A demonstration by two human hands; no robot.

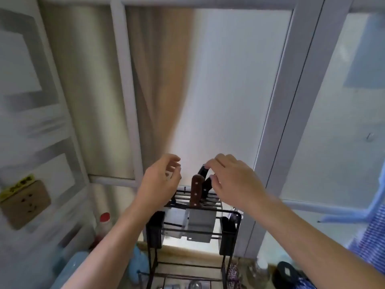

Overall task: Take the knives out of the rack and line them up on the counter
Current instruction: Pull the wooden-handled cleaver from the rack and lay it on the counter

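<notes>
A black wire knife rack (208, 232) stands in front of a frosted window. A cleaver with a brown riveted wooden handle (196, 191) sits upright in its top slots, its wide steel blade (201, 226) hanging below. Behind it stand knives with black handles (206, 183). My right hand (233, 180) hovers over the black handles, fingertips touching the tallest one, not closed around it. My left hand (161, 180) is just left of the handles, fingers curled and apart, holding nothing.
A red-capped bottle (104, 224) stands left of the rack by a wall socket (26, 202). Light blue objects (135, 265) lie at the rack's lower left. Glassware and a dark round item (286, 272) sit lower right. Blue patterned cloth (370, 236) hangs at the right edge.
</notes>
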